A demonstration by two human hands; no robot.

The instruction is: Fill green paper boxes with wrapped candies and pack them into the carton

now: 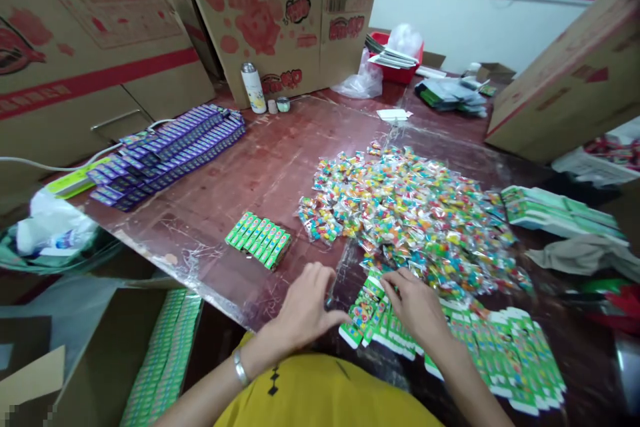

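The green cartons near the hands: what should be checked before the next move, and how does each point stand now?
1. Left hand free: ok, thumb and fingers stand apart with nothing visible between them.
2. Right hand gripping firmly: cannot tell; its fingertips are at the green cartons, but the grip is hidden.
3. Green cartons squared into one neat stack: not ok, they lie fanned out and overlapping.
4. Candy packets close by: ok, the pile lies just beyond the right hand.
5. Row of small green boxes clear of the left hand: ok, it sits apart on the table.
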